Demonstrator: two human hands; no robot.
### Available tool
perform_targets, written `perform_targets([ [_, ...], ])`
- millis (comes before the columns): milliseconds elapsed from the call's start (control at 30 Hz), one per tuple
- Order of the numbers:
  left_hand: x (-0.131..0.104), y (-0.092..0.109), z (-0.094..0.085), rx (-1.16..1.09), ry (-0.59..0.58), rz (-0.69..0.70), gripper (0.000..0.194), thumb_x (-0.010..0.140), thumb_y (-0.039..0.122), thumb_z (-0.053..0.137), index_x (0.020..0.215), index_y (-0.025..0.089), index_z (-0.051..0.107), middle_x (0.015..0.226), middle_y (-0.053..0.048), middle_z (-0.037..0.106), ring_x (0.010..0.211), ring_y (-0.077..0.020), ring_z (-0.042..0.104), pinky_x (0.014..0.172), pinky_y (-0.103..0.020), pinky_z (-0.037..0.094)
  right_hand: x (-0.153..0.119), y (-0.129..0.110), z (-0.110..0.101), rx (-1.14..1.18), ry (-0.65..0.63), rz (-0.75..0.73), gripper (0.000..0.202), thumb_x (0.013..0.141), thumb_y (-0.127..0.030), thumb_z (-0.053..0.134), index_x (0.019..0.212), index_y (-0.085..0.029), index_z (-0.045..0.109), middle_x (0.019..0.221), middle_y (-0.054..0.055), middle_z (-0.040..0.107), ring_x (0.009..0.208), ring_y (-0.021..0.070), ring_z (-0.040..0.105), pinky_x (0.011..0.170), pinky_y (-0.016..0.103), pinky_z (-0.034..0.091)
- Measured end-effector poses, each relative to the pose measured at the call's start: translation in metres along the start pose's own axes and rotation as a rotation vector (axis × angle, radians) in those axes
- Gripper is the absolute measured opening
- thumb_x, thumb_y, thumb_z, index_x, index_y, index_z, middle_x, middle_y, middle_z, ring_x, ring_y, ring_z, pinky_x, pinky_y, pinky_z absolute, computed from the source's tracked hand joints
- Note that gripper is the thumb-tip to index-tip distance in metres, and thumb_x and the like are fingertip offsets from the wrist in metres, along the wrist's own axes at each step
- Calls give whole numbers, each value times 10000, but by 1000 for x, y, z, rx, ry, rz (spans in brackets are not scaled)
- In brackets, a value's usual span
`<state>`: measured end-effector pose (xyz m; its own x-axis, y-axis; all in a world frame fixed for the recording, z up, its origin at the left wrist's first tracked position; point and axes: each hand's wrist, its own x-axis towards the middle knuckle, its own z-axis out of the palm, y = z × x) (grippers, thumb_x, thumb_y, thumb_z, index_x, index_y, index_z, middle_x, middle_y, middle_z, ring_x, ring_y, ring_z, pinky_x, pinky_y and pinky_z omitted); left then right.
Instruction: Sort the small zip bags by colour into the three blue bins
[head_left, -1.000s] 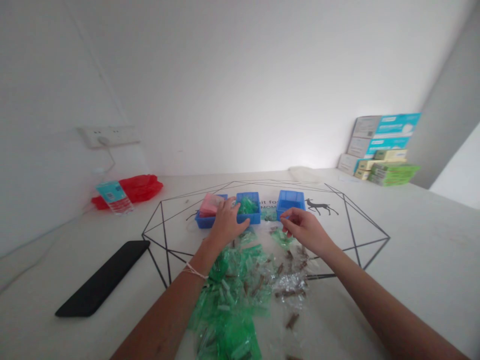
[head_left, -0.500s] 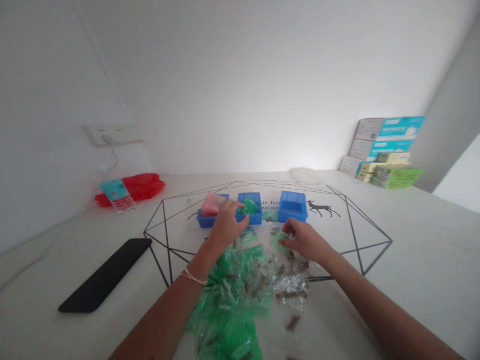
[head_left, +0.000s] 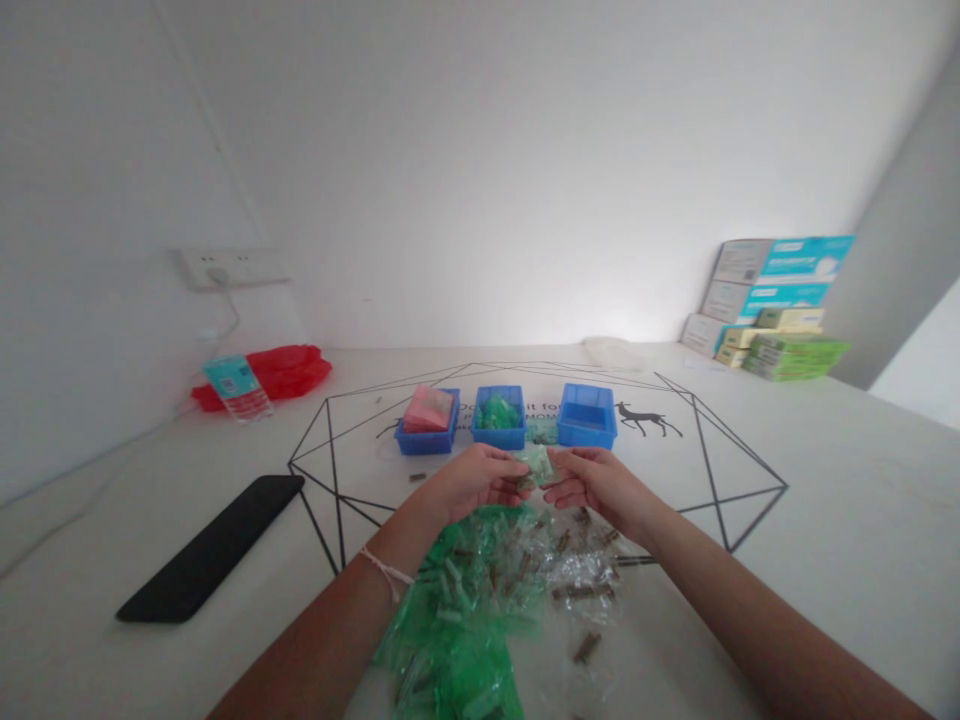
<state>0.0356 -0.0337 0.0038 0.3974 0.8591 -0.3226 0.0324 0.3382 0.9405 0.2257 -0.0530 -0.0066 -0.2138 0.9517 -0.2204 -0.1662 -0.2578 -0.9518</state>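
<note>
Green bags (head_left: pixel 499 412), seemingly, lie in the middle blue bin (head_left: pixel 501 438).

A white table (head_left: pixel 847 560), printed with black lines (head_left: pixel 759 518) and a running deer (head_left: pixel 646 420), carries three blue boxes (head_left: pixel 587 437) standing in a row across its middle. On the near part, a loose heap of green plastic packets (head_left: pixel 461 640) lies beside clear packets (head_left: pixel 551 573) with brown pieces (head_left: pixel 583 592) inside. Toward the left a flat black slab (head_left: pixel 214 550) lies slantwise, with a red bag (head_left: pixel 300 372) and a blue-labelled package (head_left: pixel 238 388) behind it, while white-and-blue cartons (head_left: pixel 787 295) stand stacked at far right beside small yellow boxes (head_left: pixel 790 319) and green packs (head_left: pixel 796 357)
</note>
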Motion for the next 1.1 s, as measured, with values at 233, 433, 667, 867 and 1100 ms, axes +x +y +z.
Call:
perform_targets([
  [233,3,0,-5,-24,37,-39,191,671,207,844,732,91,704,655,-70,714,561,-107,629,552,-209,497,-2,-3,-2,-40,-14,95,167,912,-210,631,788,-102,661,641,65,721,427,100,627,377,161,476],
  [433,2,3,-6,-2,108,-48,270,653,224,853,832,137,671,730,-40,732,502,-102,631,422,-180,399,0,-1,-3,-95,-4,38,107,888,-234,650,883,-127,647,564,24,690,305,68,492,281,150,365],
  [667,3,3,-10,-78,58,122,318,539,141,868,818,129,716,738,-49,735,698,-169,715,677,-259,535,-3,-3,-3,-44,-38,-66,207,751,-155,740,947,-161,675,839,81,776,576,127,697,478,188,531],
  [867,11,-3,-15,-39,36,288,326,529,92,794,851,137,765,822,-69,765,783,-179,697,789,-304,513,8,5,-4,-130,23,-238,163,741,-296,751,801,-149,786,809,85,771,727,166,709,680,268,576],
  [1100,11,-4,-16,41,29,306,353,495,52,744,837,142,751,825,-66,763,788,-181,693,723,-275,497,18,13,-9,-263,65,-302,168,609,-172,738,770,-182,787,711,16,746,611,130,628,582,248,507],
])
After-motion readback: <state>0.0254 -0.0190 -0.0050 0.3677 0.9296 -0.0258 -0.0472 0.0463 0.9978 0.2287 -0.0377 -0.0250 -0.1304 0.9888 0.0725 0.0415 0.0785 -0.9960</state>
